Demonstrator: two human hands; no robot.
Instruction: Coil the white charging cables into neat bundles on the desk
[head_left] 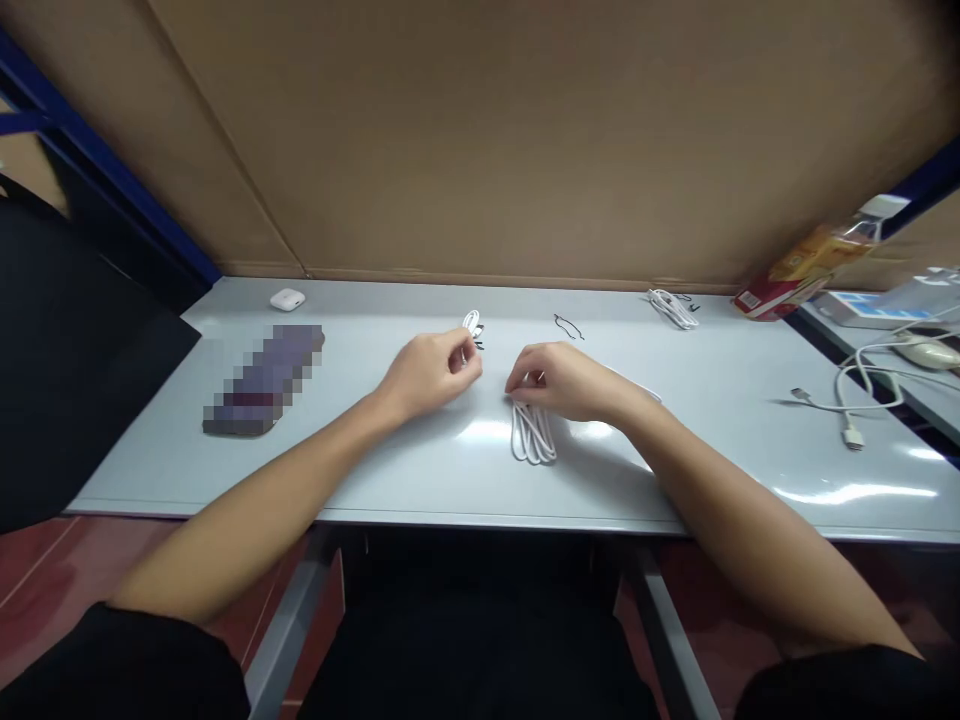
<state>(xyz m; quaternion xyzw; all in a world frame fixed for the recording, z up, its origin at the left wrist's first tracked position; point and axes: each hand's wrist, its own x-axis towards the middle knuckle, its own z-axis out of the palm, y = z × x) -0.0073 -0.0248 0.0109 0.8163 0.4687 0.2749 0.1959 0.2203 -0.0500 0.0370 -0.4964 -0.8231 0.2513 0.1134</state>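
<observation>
My right hand (559,380) is closed in a pinch at the top of a white cable (534,440) folded into several loops. The loops lie on the table below the fingers. A strand of white cable (637,387) shows beyond my right wrist. My left hand (431,372) is curled, thumb and fingers together; whatever is between them is hidden. Just behind its fingertips is a small white cable bundle (471,321), partly covered by the hand, with a dark bit beside it. A thin dark twist tie (568,326) rests farther back, between the two hands and the wall.
A phone-like blurred object (266,380) and a white earbud case (287,299) lie at left. Another coiled white cable (673,309) sits back right. A drink bottle (821,258) leans by the wall. A loose white cable (847,408) trails from the right-hand table, near a mouse (930,349).
</observation>
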